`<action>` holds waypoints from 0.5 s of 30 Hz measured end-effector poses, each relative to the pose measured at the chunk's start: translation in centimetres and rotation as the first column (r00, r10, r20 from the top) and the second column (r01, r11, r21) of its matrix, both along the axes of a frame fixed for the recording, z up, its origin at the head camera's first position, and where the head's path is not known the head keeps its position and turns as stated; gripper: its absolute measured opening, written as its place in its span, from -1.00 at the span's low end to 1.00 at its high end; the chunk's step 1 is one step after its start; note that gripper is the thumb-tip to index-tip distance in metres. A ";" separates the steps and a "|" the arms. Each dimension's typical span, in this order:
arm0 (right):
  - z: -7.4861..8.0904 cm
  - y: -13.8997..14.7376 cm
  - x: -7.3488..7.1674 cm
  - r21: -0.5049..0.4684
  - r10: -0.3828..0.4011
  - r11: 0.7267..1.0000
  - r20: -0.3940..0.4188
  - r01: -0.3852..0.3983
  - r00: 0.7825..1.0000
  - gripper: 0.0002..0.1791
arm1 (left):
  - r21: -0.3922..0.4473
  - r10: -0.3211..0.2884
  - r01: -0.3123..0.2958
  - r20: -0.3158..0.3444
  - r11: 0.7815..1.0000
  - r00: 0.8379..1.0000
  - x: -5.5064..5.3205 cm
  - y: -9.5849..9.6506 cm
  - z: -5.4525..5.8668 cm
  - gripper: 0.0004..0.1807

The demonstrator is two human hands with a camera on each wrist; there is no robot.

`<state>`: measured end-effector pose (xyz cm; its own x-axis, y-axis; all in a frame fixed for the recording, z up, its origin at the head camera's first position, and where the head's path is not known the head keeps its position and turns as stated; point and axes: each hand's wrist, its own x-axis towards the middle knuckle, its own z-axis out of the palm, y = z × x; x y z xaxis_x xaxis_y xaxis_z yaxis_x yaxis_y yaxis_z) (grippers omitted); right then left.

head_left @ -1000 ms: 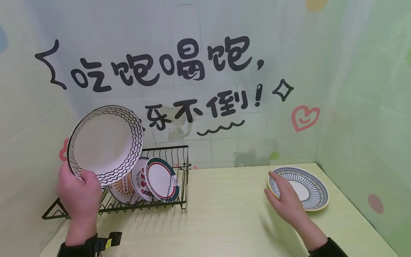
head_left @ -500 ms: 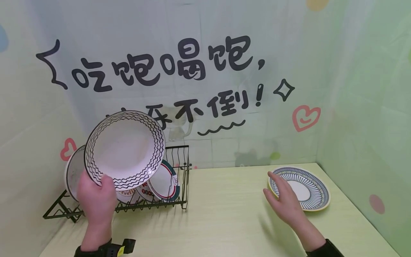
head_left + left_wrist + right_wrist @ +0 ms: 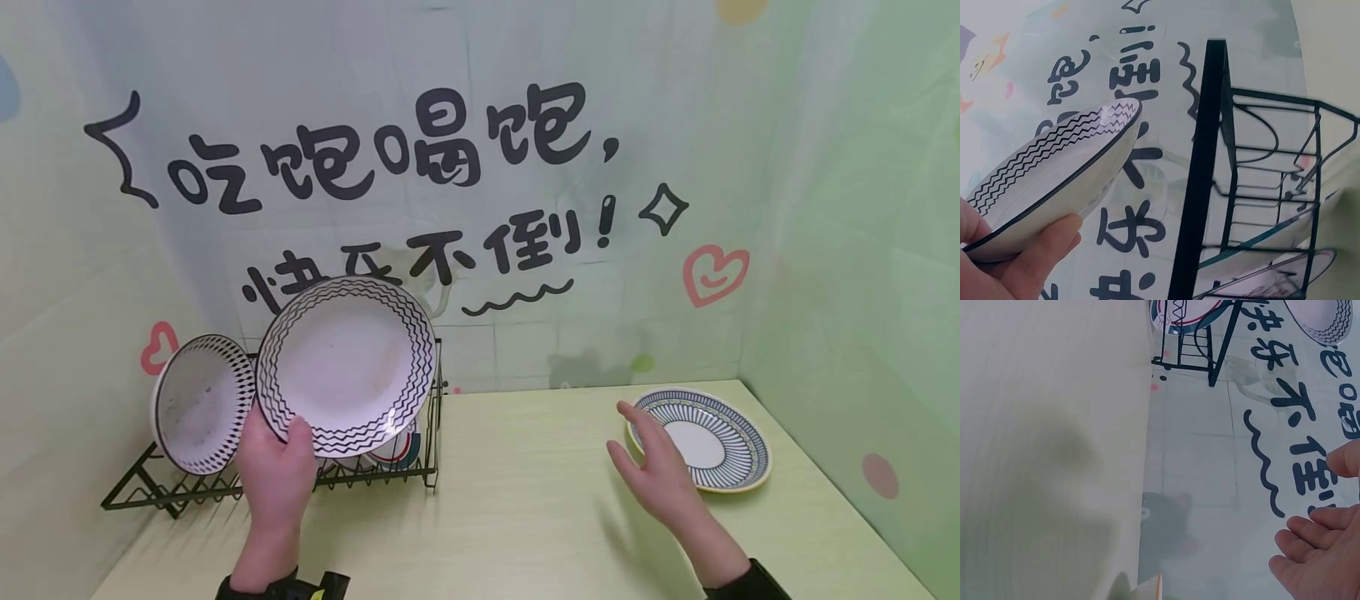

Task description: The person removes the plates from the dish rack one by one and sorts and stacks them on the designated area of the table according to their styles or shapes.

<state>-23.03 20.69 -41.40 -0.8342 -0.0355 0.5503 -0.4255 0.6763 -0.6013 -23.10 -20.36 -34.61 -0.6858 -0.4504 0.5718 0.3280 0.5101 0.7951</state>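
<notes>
My left hand [image 3: 277,467] pinches the lower left rim of a white plate [image 3: 345,367] with black zigzag bands, thumb on the front face and fingers behind. The plate is raised, tilted toward the camera, in front of the black wire dish rack [image 3: 431,417], and it hides most of the dishes there. In the left wrist view the plate [image 3: 1054,169] shows side-on, apart from the rack [image 3: 1200,187]. My right hand [image 3: 660,467] hovers with fingers extended and holds nothing. It is just left of a blue-patterned plate [image 3: 738,450] lying on the table.
A white bowl [image 3: 202,408] with a dark patterned rim leans at the rack's left end. Part of a plate with a teal and red rim [image 3: 401,450] shows in the rack. The pale table [image 3: 510,500] meets a printed back wall and a green right wall [image 3: 847,333].
My left hand has carried the zigzag plate rightward and slightly down, uncovering the bowl at the rack's left and covering the dishes at its right. The right hand has shifted slightly left.
</notes>
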 end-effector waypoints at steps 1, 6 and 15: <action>0.0 -0.1 0.0 -0.002 0.001 1.000 0.003 -0.001 1.000 -0.44 | 0.006 -0.022 0.022 0.001 1.000 1.000 0.0 0.2 -0.1 -0.75; -0.2 -0.7 -0.1 -0.013 0.009 1.000 -0.010 -0.009 1.000 -0.44 | 0.013 -0.072 0.072 0.021 0.997 0.997 0.1 0.9 -0.9 -0.77; -0.5 -1.3 -0.1 -0.007 0.009 1.000 -0.015 -0.010 1.000 -0.43 | 0.029 -0.125 0.125 0.003 0.992 0.992 -0.1 2.4 -1.9 -0.90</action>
